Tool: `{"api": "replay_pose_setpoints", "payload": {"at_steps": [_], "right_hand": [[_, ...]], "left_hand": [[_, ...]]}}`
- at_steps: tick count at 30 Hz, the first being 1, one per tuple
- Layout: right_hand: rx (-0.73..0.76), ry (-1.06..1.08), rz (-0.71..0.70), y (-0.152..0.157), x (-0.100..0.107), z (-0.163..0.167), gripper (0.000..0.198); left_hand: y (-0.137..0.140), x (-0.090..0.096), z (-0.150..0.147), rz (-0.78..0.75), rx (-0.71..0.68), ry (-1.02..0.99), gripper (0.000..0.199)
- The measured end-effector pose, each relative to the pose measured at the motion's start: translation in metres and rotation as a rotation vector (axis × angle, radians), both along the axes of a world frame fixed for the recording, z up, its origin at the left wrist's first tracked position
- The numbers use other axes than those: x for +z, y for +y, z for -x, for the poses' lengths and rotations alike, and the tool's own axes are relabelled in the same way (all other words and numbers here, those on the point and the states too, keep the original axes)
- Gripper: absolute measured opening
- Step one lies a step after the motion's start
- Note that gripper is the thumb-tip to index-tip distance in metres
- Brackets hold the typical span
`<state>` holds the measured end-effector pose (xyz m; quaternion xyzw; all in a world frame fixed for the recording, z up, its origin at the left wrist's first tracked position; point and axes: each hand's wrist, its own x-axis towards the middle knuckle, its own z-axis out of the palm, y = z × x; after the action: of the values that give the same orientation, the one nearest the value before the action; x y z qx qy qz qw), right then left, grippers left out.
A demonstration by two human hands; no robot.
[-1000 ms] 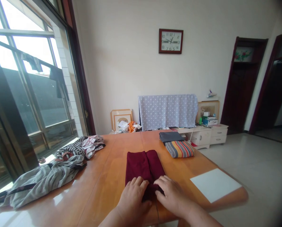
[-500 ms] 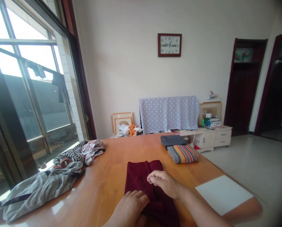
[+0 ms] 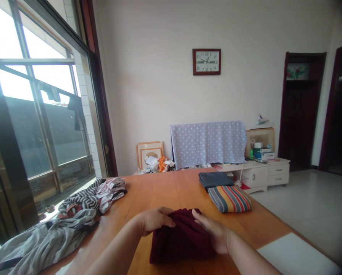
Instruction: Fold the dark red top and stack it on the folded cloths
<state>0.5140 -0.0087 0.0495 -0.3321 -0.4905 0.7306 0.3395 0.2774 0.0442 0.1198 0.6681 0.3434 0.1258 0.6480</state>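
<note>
Gripping one maroon cloth (image 3: 184, 241), left hand (image 3: 154, 220), right hand (image 3: 217, 232) (both half-curled), one striped cloth (image 3: 229, 199), one dark cloth (image 3: 215, 179) beyond.

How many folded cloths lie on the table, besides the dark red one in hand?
2. A dark grey folded cloth lies toward the far right of the orange-brown wooden table; a multicolour striped folded cloth lies in front. More could be hidden underneath.

Maroon cloth (image 3: 182, 244) partly hidden by fingers (image 3: 167, 220)
</note>
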Motion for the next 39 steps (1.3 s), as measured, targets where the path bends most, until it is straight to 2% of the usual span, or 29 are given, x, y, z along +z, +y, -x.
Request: {"api": "replay_pose_setpoints", "payload": {"at_steps": [3, 7, 9, 11, 14, 17, 19, 21, 25, 28, 30, 32, 35, 39], "right_hand": [[0.032, 0.168, 0.119, 0.006, 0.003, -0.003, 0.078], [-0.105, 0.204, 0.18, 0.007, 0.002, -0.008, 0.073], [-0.155, 0.189, 0.178, 0.006, 0.0, -0.01, 0.07], [-0.198, 0.169, 0.163, 0.005, -0.003, -0.012, 0.064], [-0.248, 0.146, 0.112, 0.005, -0.009, -0.014, 0.045], [-0.285, 0.118, 0.072, 0.006, -0.019, -0.015, 0.033], [-0.32, 0.085, 0.059, 0.008, -0.024, -0.015, 0.033], [-0.351, 0.036, 0.031, 0.008, -0.024, -0.014, 0.033], [-0.344, 0.025, -0.095, 0.012, -0.009, -0.013, 0.036], [-0.428, 0.004, -0.191, 0.024, -0.005, -0.013, 0.04], [-0.568, -0.132, -0.248, 0.036, -0.015, -0.014, 0.04], [-0.656, -0.275, -0.275, 0.048, -0.031, -0.016, 0.043], [-0.665, -0.326, -0.33, 0.056, -0.053, -0.018, 0.046], [-0.723, -0.378, -0.384, 0.056, -0.063, -0.021, 0.039]], "left_hand": [[0.039, -0.024, -0.001, 0.17, 0.119, 0.0, 0.025], [0.061, -0.05, -0.001, 0.232, 0.139, 0.003, 0.018], [0.063, -0.054, 0.001, 0.273, 0.136, -0.028, 0.03], [0.062, -0.053, 0.005, 0.314, 0.151, -0.066, 0.052], [0.053, -0.048, 0.017, 0.337, 0.225, -0.125, 0.075], [0.037, -0.048, 0.031, 0.266, 0.275, -0.205, 0.066], [0.027, -0.051, 0.036, 0.164, 0.281, -0.201, 0.052], [0.022, -0.053, 0.038, 0.081, 0.293, -0.16, 0.049], [0.033, -0.055, 0.03, 0.091, 0.351, -0.25, 0.038], [0.051, -0.063, 0.021, 0.044, 0.534, -0.274, 0.037], [0.061, -0.075, 0.015, -0.022, 0.662, -0.205, 0.038], [0.069, -0.088, 0.012, -0.07, 0.72, -0.159, 0.039], [0.074, -0.102, 0.011, -0.152, 0.76, -0.119, 0.042], [0.078, -0.106, 0.011, -0.285, 0.779, -0.065, 0.042]]}}
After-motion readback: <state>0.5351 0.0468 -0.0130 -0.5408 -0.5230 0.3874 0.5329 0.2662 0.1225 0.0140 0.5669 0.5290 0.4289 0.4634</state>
